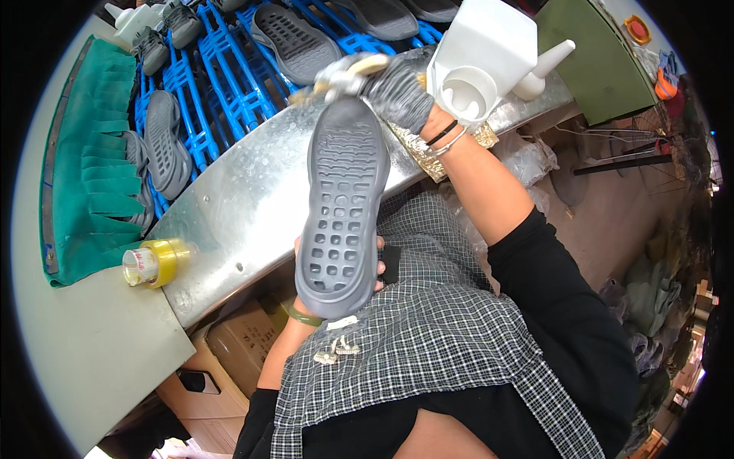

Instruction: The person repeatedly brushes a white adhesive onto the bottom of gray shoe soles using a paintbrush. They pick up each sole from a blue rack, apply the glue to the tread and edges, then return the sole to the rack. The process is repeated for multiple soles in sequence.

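Observation:
A grey shoe sole [343, 206], its gridded inner side up, rests in my left hand [379, 263], whose fingers wrap its right edge near the heel. At the toe end, my right hand [395, 86] wears a grey and white knit glove and grips a brush with a pale handle [367, 64]; motion blurs its bristles. To the right of the glove stands a white plastic container [487, 46] with an open round cup [467, 94] and a white nozzle [542, 69] at its side.
Blue plastic racks [238, 86] carry more grey soles [295, 43] beyond the metal bench [229, 195]. Tape rolls [157, 264] lie at the left, near a green fringed curtain [97, 166]. Cardboard boxes [200, 396] stand below the bench; plastic bags [524, 163] are at the right.

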The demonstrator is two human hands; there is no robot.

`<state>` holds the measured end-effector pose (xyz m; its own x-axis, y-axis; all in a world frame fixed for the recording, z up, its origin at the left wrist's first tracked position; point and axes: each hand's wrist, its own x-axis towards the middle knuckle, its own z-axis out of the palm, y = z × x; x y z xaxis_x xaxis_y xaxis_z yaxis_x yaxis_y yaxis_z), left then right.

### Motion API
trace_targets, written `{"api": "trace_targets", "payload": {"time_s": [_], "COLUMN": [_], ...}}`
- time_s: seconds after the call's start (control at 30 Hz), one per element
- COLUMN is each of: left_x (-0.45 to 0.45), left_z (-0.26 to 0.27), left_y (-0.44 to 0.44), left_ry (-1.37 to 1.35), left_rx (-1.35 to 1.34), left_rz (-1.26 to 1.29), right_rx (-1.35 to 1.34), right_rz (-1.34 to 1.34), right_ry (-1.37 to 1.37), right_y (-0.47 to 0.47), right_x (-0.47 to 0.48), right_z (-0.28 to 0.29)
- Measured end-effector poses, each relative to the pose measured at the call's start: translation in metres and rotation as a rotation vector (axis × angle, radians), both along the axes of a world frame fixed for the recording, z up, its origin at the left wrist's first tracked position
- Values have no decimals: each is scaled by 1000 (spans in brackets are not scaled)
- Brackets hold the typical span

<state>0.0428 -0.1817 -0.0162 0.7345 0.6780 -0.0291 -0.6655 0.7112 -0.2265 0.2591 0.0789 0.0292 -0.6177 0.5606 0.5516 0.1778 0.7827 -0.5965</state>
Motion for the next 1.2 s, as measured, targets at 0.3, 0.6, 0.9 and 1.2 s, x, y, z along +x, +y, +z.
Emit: {"api": "trace_targets", "payload": {"time_s": [0.3, 0.6, 0.9, 1.2], "left_x": [15, 33, 43, 26], "left_z": [-7, -10, -13, -14], "left_y": [10, 13, 21, 42], "left_ry": [116, 137, 295, 402], "left_rx": [-9, 94, 68, 35], "left_rz": [62, 164, 196, 336], "right_rx": [-262, -485, -618, -1408], "right_rz": [-256, -298, -310, 61], "right_ry": [167, 267, 459, 1046], "right_y": [-150, -186, -201, -215], "right_x": [-15, 1, 16, 8], "right_z": [17, 39, 36, 70]}}
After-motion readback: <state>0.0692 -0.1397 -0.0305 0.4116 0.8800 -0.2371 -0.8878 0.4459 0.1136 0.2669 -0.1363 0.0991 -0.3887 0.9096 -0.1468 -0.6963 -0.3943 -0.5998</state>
